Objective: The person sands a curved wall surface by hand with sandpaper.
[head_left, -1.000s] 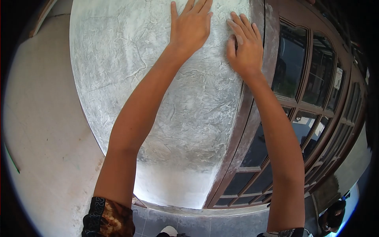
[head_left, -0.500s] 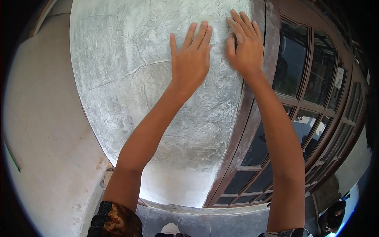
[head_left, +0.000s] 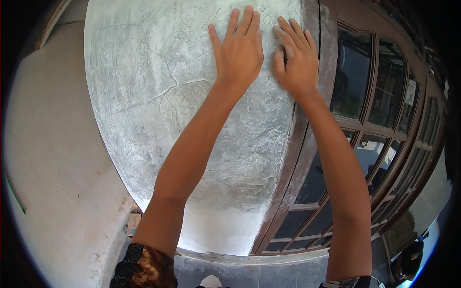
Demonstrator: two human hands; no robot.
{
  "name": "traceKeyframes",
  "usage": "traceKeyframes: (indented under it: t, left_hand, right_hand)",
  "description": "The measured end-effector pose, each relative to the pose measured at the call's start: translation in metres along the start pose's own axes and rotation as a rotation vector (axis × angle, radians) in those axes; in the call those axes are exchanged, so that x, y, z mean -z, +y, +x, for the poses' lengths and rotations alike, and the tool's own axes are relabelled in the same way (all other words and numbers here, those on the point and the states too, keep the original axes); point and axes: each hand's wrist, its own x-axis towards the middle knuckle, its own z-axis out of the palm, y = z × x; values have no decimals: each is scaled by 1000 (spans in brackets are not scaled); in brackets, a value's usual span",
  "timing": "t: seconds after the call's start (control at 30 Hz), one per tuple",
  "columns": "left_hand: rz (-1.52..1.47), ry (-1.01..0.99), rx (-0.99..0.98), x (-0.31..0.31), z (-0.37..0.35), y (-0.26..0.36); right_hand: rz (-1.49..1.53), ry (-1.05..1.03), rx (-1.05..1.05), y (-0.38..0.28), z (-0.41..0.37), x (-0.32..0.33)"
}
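Note:
My left hand [head_left: 240, 55] lies palm-down against a grey-white wall [head_left: 144, 91] with rough, swirled plaster, its fingers stretched upward and apart. Whether anything thin is under that palm is hidden. To its right, my right hand [head_left: 298, 65] rests on the same wall beside the brown frame [head_left: 288, 192], fingers extended and thumb held away. Pale dust coats some fingers of the right hand. Thin raised cracks run across the plaster left of my left hand.
A brown wooden door or window with glass panes [head_left: 353, 72] stands on the right. Another pale wall [head_left: 53, 129] is at left, with a small box [head_left: 134, 224] near its base. Grey floor tiles [head_left: 278, 276] lie below. A dark-haired person [head_left: 409, 261] is at lower right.
My left hand has slid up and slightly right along the wall. The right hand has stayed almost in place. More of the small box shows at lower left.

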Motion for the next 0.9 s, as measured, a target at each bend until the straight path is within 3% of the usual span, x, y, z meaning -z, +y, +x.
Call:
traceKeyframes:
  t: [0.07,0.27,0.4,0.5,0.63,0.77,0.9]
  left_hand:
    - [5,8,-18,-4,26,-5]
    - [35,-29,8,10,-61,9]
    - [48,5,-2,-3,36,-13]
    - [35,55,-35,-3,6,-10]
    - [-2,-84,37,22,-71,11]
    - [10,-17,-32,3,13,-12]
    - [1,7,-20,3,-12,-3]
  right_hand:
    - [-2,-6,4,0,0,1]
    - [-4,-7,0,-1,-1,0]
    - [0,-13,-3,0,0,1]
    - [-9,-11,4,1,0,0]
    - [-17,0,3,-1,1,1]
    - [-14,-24,-3,-3,0,1]
    - [28,-41,4,-2,1,6]
